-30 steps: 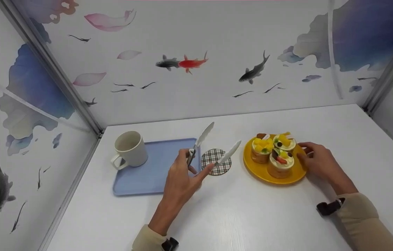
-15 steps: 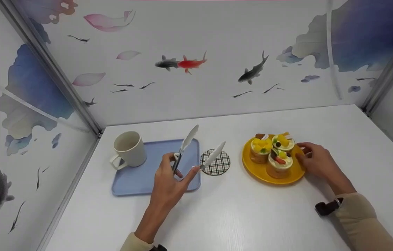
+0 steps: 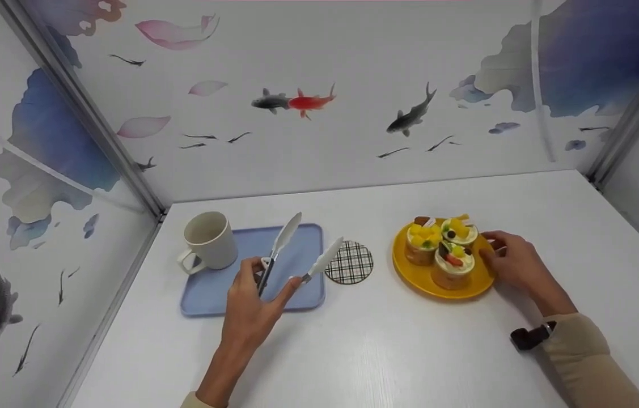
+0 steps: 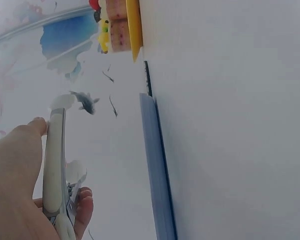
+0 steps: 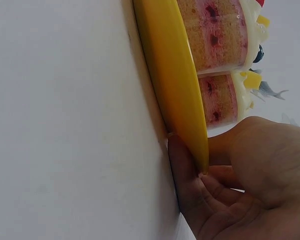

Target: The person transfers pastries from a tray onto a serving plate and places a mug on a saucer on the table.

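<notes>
My left hand (image 3: 248, 317) holds a pair of tongs (image 3: 285, 233) with pale tips, in the air over the right part of the blue tray (image 3: 200, 303). The arms of the tongs are spread, with nothing between the tips. In the left wrist view, the pale handle of the tongs (image 4: 54, 165) lies against the thumb. At the right, my right hand (image 3: 519, 265) pinches the rim of a yellow plate (image 3: 410, 277). Three small fruit-topped cakes stand on the plate, the nearest cake (image 3: 453, 269) with red fruit. The right wrist view shows fingers (image 5: 182, 175) under the plate's edge.
A white mug (image 3: 210, 241) stands on the tray's left part, its handle toward the left front. Between tray and plate lies a round checked coaster (image 3: 349, 262). Printed wall panels (image 3: 353, 158) bound the white table (image 3: 387, 351) at the back and sides.
My left hand has moved to the left with the tongs, from beside the coaster to over the tray. The right hand and the plate have stayed nearly still.
</notes>
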Demonstrator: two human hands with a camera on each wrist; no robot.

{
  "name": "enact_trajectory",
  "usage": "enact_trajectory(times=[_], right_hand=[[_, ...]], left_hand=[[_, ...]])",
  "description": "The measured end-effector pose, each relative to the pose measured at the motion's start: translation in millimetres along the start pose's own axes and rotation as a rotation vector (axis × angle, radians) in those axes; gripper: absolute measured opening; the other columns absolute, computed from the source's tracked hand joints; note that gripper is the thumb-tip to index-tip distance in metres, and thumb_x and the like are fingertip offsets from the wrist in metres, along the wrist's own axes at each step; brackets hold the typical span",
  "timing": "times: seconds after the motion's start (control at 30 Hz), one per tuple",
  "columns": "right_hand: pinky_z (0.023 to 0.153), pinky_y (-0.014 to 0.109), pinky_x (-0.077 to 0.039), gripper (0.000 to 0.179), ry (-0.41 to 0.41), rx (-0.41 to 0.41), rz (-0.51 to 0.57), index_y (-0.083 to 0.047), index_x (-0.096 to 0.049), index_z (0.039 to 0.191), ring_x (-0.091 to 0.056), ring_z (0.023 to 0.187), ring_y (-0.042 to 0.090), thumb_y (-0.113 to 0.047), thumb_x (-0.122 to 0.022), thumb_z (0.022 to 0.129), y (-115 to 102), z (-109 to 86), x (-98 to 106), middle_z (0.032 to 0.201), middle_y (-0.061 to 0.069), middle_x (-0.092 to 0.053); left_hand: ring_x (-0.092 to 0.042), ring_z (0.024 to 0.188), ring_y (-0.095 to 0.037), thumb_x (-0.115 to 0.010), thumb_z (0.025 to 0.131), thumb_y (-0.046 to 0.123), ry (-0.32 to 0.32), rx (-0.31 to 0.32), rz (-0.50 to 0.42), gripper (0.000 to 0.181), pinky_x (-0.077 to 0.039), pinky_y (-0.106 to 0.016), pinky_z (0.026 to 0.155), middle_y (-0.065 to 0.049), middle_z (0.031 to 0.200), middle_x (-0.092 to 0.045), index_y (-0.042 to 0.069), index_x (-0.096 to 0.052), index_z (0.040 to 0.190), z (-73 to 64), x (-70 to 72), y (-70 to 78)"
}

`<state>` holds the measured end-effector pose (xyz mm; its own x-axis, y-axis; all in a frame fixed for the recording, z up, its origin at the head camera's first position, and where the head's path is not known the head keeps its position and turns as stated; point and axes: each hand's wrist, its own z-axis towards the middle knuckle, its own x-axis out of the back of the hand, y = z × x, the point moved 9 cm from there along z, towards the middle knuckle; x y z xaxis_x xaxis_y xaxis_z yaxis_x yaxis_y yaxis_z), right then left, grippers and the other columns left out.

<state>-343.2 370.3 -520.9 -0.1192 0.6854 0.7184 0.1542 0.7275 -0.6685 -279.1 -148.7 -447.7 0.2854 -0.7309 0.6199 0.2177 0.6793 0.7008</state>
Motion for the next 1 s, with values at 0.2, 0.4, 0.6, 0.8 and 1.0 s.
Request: enact_trajectory(times=[0.2,0.4,0.6,0.8,1.0], right_hand=[[0.104,0.050,-0.058,0.057,0.006,0.002,-0.003,0.002,-0.040,0.162,-0.055,0.128,0.046,-0.023,-0.056,0.113,0,0.8,-1,0.150,0.034,-0.050],[0.102,0.048,-0.059,0.057,0.013,0.004,-0.007,0.004,-0.040,0.161,-0.056,0.128,0.046,-0.021,-0.056,0.113,1,1.2,1,0.150,0.035,-0.050],[0.108,0.054,-0.056,0.057,-0.001,-0.003,0.000,0.003,-0.039,0.162,-0.054,0.131,0.048,-0.022,-0.055,0.114,2,2.4,0,0.152,0.035,-0.048],[0.107,0.053,-0.056,0.057,-0.003,-0.001,0.000,0.003,-0.039,0.162,-0.053,0.130,0.047,-0.023,-0.054,0.114,2,2.1,0,0.152,0.036,-0.048],[0.107,0.054,-0.056,0.057,-0.002,0.003,0.000,0.003,-0.039,0.162,-0.054,0.128,0.046,-0.023,-0.054,0.114,2,2.0,0,0.152,0.035,-0.048]], left_hand=[[-0.065,0.124,-0.030,-0.079,0.086,0.074,-0.011,0.056,0.000,0.091,-0.055,-0.053,0.103,-0.012,0.138,-0.065,0.011,-0.049,0.145,-4.9,9.2,-15.0],[-0.061,0.133,-0.034,-0.082,0.089,0.066,-0.008,0.075,-0.010,0.091,-0.051,-0.056,0.111,-0.017,0.140,-0.062,0.008,-0.045,0.148,-6.6,16.7,-25.4],[-0.058,0.138,-0.038,-0.080,0.092,0.062,-0.025,0.104,0.018,0.091,-0.048,-0.059,0.113,-0.023,0.145,-0.057,0.005,-0.042,0.152,-8.4,22.5,-34.7],[-0.059,0.132,-0.039,-0.082,0.094,0.054,-0.047,0.134,0.052,0.083,-0.050,-0.058,0.109,-0.025,0.141,-0.057,0.003,-0.043,0.147,-11.4,26.7,-42.2],[-0.059,0.131,-0.041,-0.082,0.094,0.054,-0.091,0.170,0.097,0.083,-0.050,-0.060,0.108,-0.026,0.138,-0.058,0.002,-0.042,0.144,-14.5,27.7,-48.6]])
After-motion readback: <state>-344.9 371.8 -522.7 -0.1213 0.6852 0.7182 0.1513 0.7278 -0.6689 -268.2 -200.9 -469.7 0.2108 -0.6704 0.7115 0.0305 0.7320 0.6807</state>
